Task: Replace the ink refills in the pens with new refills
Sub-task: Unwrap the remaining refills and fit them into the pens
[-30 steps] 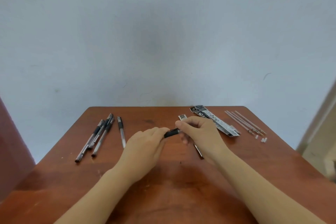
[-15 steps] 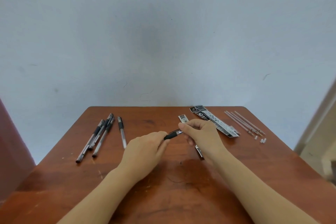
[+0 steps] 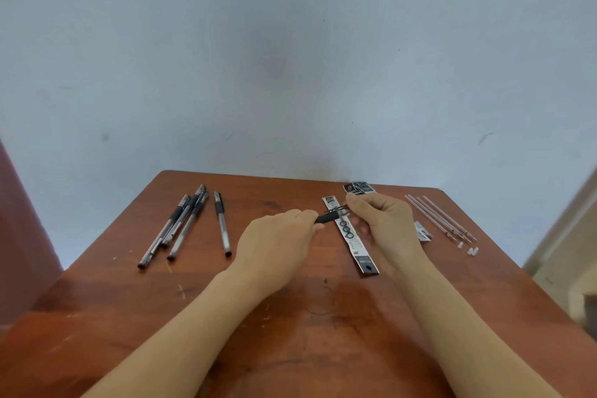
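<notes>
Above the middle of the brown wooden worktop (image 3: 129,317), the left hand (image 3: 274,239) has its grip closed round a slim pen with a black rubber sleeve (image 3: 326,219), while the right hand (image 3: 387,223) pinches the pen's other end between thumb and fingertips. Beneath them lies a long flat printed refill packet (image 3: 358,252). Toward the far left corner lie several clear-barrelled pens (image 3: 176,225). Near the far right corner are three thin clear refills (image 3: 442,219) and small white caps (image 3: 472,250).

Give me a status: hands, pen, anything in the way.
Left hand and right hand each grip one end of pen. Pen held over refill packet. Nothing blocking the hands.
</notes>
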A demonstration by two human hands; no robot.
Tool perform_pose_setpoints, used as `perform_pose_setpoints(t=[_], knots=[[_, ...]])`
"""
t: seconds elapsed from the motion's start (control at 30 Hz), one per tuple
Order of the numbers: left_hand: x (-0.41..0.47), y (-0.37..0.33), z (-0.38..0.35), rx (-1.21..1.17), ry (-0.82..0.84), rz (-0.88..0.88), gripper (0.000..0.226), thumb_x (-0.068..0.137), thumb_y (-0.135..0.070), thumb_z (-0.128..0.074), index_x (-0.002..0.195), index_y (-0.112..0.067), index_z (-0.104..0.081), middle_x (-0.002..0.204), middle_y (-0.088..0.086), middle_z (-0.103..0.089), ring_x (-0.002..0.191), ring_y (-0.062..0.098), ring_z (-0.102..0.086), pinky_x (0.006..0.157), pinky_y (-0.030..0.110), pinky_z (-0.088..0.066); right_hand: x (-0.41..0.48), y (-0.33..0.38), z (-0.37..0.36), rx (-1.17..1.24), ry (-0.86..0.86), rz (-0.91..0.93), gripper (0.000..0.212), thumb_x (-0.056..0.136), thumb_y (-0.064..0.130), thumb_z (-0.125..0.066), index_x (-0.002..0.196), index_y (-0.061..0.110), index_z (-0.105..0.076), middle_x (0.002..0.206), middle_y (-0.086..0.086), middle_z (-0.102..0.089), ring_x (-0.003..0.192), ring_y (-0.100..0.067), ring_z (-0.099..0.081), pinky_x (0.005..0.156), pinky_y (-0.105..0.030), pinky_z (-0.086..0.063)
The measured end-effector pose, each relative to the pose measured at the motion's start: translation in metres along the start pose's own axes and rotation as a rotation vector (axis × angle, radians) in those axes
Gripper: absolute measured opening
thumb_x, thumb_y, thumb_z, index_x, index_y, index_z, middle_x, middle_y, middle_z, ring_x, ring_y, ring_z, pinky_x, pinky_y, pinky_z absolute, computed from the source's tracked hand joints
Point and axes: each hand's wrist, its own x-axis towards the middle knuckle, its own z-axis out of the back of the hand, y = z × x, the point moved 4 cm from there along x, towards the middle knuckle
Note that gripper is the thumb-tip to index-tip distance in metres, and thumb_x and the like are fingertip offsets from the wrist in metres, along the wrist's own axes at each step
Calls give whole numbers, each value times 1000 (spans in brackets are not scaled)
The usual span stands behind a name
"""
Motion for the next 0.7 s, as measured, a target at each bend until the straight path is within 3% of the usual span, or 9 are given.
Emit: perform_pose_setpoints(t=[0.23, 0.4, 0.5, 0.57, 0.63, 0.7], knots=[[2, -2, -2, -23, 84, 25, 35, 97, -38, -20, 107, -19, -47, 90, -2, -57, 77, 21, -57, 63, 31, -43, 2, 2, 1, -11, -22, 7, 23, 83, 7, -61, 60, 3, -62, 42, 1, -49, 36, -5, -34, 39, -13, -28], [4, -4, 0, -83, 109, 50, 35, 97, -38, -23, 106, -16, -49, 90, 1, -61, 76, 21, -58, 66, 33, -49, 3, -3, -4, -32, 8, -64, 23, 84, 7, -60, 62, 3, -62, 42, 1, -48, 36, -6, -31, 37, -13, -25], [0, 24, 3, -153, 140, 180, 35, 96, -38, -26, 102, -15, -52, 79, 1, -59, 66, 18, -56, 57, 30, -48, 14, 5, 33, 151, -224, -138, 23, 88, 8, -55, 65, 7, -57, 50, 1, -48, 31, -2, -30, 32, -12, -22], [-6, 51, 10, -167, 73, 301, 33, 96, -37, -28, 100, -17, -54, 73, -1, -55, 62, 17, -53, 53, 28, -42, 17, 12, 67, 181, -354, -113, 23, 90, 9, -52, 68, 8, -53, 60, -3, -47, 31, -2, -30, 32, -12, -21], [-6, 60, 14, -186, -30, 326, 31, 96, -36, -30, 98, -17, -54, 74, -1, -57, 63, 17, -52, 55, 30, -43, 15, 14, 63, 7, -291, -65, 23, 89, 10, -53, 67, 7, -54, 61, -5, -47, 36, -4, -34, 34, -12, -27], [-2, 50, 12, -227, -78, 292, 30, 96, -34, -31, 107, -18, -54, 87, 1, -61, 73, 18, -56, 65, 33, -48, 10, 5, 34, -160, -147, -29, 21, 86, 8, -58, 66, 10, -58, 57, -4, -51, 39, -5, -42, 40, -12, -35]])
